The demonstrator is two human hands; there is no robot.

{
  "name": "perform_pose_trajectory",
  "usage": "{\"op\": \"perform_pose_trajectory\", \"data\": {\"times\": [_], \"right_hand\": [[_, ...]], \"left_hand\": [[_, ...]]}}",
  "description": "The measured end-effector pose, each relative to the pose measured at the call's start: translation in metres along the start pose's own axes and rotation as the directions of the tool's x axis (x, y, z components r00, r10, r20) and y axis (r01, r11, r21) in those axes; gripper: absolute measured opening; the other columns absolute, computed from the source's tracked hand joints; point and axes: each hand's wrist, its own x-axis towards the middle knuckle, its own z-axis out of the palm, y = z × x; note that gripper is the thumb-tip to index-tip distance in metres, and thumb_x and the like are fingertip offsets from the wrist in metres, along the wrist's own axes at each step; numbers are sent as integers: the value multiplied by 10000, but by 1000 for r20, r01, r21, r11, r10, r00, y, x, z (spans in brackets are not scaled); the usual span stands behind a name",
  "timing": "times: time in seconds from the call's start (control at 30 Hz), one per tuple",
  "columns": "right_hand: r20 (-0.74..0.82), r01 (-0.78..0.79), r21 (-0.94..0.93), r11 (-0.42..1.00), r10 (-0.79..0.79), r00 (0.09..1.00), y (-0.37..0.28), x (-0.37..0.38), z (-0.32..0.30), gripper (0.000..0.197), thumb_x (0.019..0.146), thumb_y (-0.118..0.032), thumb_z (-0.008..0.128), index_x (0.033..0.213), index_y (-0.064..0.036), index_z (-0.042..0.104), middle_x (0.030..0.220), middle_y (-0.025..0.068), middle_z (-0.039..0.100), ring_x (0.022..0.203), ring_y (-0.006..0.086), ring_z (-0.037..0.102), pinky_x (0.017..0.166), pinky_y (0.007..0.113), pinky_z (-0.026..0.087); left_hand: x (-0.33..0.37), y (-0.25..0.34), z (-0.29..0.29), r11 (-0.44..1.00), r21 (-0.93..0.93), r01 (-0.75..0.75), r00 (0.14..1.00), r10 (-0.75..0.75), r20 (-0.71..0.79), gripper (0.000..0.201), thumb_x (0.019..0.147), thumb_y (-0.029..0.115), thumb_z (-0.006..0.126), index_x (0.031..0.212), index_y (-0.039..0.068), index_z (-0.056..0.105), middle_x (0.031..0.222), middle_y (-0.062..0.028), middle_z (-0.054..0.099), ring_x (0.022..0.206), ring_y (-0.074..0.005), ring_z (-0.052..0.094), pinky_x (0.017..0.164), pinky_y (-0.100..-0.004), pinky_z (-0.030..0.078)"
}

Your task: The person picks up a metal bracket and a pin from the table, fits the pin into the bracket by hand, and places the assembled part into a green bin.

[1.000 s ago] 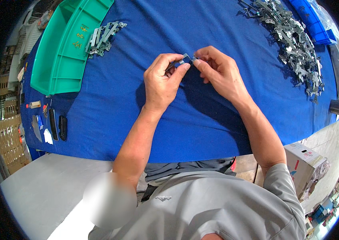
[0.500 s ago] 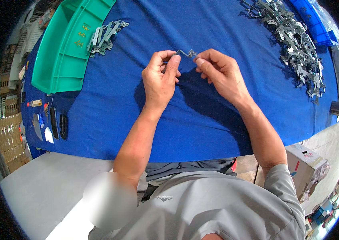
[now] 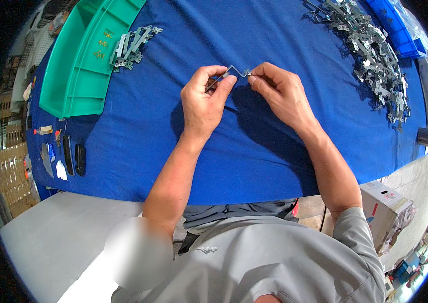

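Observation:
Between my two hands a small bent metal bracket [image 3: 233,69] is held just above the blue cloth [image 3: 189,174]. My left hand [image 3: 204,96] is closed, pinching one end of it between thumb and forefinger; a thin dark length shows between those fingers. At the other end, my right hand [image 3: 280,93] pinches the bracket with its fingertips, which partly hide that end. Similar flat metal brackets lie in a small pile [image 3: 132,46] at the far left. A much larger heap of metal brackets [image 3: 370,55] spreads along the far right.
A green plastic bin [image 3: 85,76] stands at the left beside the small pile. Near it lie a black bar-shaped object [image 3: 80,159] and a small bottle [image 3: 45,130]. A blue bin [image 3: 395,30] sits behind the right heap. On the floor at right is a cardboard box [image 3: 383,204].
My left hand has shifted slightly right, and the bracket has turned, so its bent middle now points up and more of its length shows. My right hand has barely moved.

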Motion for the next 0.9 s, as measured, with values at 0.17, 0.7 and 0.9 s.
{"op": "perform_pose_trajectory", "data": {"times": [0.17, 0.7, 0.9], "right_hand": [[18, -144, 66, 987, 143, 990, -6, 0, 1, 182, 929, -161, 657, 995, 7, 636, 722, 122, 655, 624, 171, 610, 579, 330, 482], [-190, 16, 206, 978, 24, 982, 3, 3, -1, 189, 963, -170, 631, 1032, 4, 657, 766, 54, 638, 711, 129, 603, 650, 286, 490], [35, -100, 265, 959, 94, 995, -11, -2, 4, 218, 983, -183, 598, 1014, 27, 648, 785, 73, 674, 679, 106, 614, 609, 272, 503]], "left_hand": [[0, -3, -1, 993, 84, -83, 997, 83, 9, 201, 892, 82, 744, 1065, 16, 665, 832, -9, 679, 679, -27, 564, 553, -188, 451], [-1, 5, 2, 993, 76, -86, 996, 83, 36, 166, 896, 111, 740, 1025, 20, 688, 892, -38, 687, 680, -55, 595, 586, -215, 492], [0, 5, -1, 995, -81, 55, 998, -57, -21, 214, 955, 167, 685, 1080, 1, 634, 898, -54, 674, 646, -56, 598, 534, -194, 503]]}}
